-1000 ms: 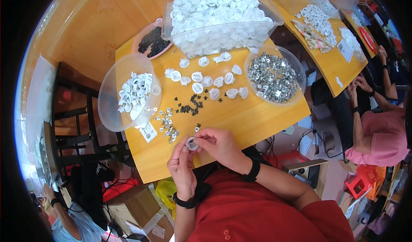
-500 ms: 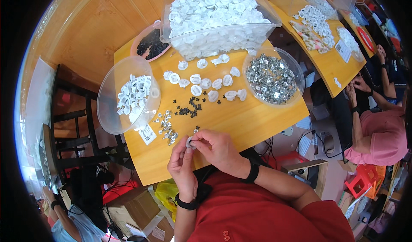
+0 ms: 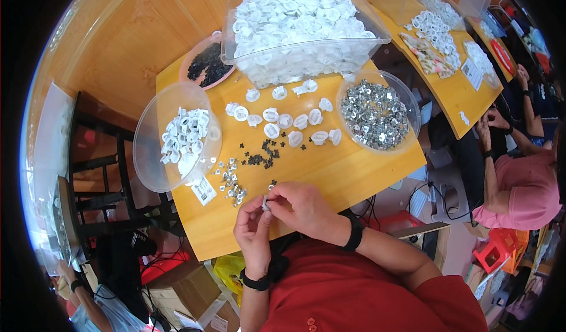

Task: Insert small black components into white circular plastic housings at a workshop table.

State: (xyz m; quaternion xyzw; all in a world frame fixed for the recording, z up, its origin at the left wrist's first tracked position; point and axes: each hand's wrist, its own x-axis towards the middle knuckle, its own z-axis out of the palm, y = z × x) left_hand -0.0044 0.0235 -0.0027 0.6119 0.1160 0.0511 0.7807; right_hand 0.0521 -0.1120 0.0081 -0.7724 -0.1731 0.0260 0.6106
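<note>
At the table's near edge, my left hand [image 3: 254,229] pinches a small white plastic part [image 3: 265,203] between thumb and fingers. My right hand [image 3: 303,208] is closed against the same part from the right; its fingertips cover much of it. Just beyond lie small shiny metal clips [image 3: 234,189] and a scatter of tiny black cross-shaped pieces [image 3: 259,158]. Farther off, several loose white round plastic parts [image 3: 285,120] are spread over the wooden table [image 3: 342,176].
A large clear bin [image 3: 306,52] heaped with white parts stands at the back. Metal clips fill a round tub [image 3: 377,114] on the right; white parts lie in a tub [image 3: 144,149] on the left. Behind is a pink bowl [image 3: 190,58] of black pieces. Co-workers sit right and lower left.
Both hands have shifted slightly right, and the white part between them has turned from face-on to nearly edge-on. The loose pieces on the table keep their arrangement.
</note>
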